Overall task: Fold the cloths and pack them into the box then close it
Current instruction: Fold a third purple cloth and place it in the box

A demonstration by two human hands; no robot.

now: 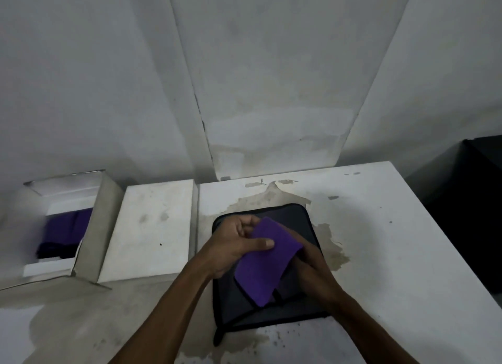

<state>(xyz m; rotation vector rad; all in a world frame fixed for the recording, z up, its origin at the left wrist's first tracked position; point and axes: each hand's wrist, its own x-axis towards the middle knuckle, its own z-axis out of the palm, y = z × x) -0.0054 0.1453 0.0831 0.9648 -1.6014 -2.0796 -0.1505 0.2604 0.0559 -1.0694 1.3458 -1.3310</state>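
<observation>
A folded purple cloth is held just above a dark grey cloth with black edging that lies spread flat on the white table. My left hand grips the purple cloth's upper left side, thumb on top. Under its right edge, my right hand holds it, mostly hidden by the cloth. At the far left stands the open white box; purple and dark folded cloths lie inside it. Its lid lies open flat beside it.
The white table has stained, peeling patches around the grey cloth. A grey wall rises right behind the table. A dark object stands past the table's right edge.
</observation>
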